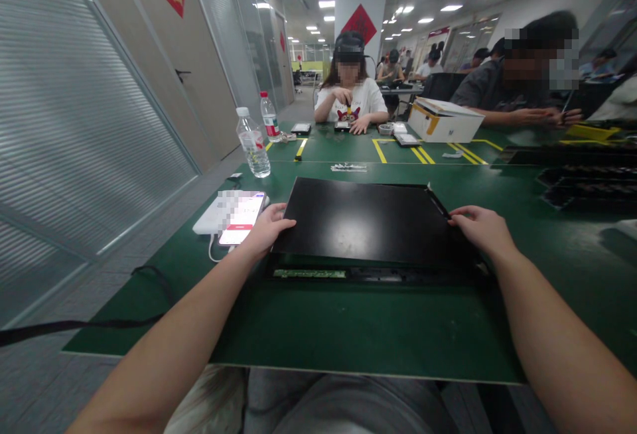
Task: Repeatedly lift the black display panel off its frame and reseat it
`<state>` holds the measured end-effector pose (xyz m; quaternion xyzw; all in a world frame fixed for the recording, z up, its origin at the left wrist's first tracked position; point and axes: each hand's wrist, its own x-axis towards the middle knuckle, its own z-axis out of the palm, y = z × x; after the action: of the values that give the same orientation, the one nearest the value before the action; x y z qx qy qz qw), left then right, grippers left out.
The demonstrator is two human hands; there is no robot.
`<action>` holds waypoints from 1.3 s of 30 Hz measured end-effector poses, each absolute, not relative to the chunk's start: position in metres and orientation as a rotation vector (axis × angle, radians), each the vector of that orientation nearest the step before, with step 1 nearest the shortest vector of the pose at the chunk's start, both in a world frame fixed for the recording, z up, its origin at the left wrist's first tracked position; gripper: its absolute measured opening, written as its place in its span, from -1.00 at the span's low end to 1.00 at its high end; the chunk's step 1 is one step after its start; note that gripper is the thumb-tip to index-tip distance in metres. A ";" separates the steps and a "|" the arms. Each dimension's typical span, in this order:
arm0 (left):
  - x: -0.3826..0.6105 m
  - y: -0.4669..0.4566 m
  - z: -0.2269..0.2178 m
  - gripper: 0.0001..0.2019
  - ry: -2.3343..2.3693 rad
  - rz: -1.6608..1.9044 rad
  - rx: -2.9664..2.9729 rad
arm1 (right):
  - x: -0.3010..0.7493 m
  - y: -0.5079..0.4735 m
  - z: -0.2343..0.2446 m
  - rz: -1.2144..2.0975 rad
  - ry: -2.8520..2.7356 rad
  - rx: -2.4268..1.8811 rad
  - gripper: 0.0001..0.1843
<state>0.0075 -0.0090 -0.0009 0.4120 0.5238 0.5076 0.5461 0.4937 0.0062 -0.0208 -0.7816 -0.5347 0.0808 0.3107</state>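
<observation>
A flat, glossy black screen panel (358,218) lies tilted over a thin black frame (398,275) on the green table. Along the frame's near side shows a strip of green circuit board (309,274). My left hand (269,227) pinches the panel's left edge, thumb on top and fingers partly hidden behind it. At the far right corner, my right hand (480,225) has its thumb and fingertips closed on the narrow side strip of the frame, beside the panel's right edge. What lies beneath the panel is mostly hidden.
Left of the panel sit a lit phone (242,218), a white box-like device (212,214) and a water bottle (253,143). Dark frames (587,178) are stacked at the right. Across the table, a person (351,89) works near a white box (445,120); another sits at right.
</observation>
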 end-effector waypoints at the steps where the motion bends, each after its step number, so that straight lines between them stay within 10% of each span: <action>1: 0.007 -0.009 -0.001 -0.48 1.242 1.202 0.974 | 0.494 0.006 -0.021 0.209 -1.418 -2.067 -0.86; 39: 0.010 -0.012 0.002 -0.44 1.245 1.245 1.052 | 0.496 0.009 -0.023 0.267 -1.389 -2.056 -0.75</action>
<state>0.0101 -0.0123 0.0021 0.4384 0.5192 0.5188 0.5187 0.4961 0.0094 -0.0231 -0.7812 -0.5280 0.1014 0.3174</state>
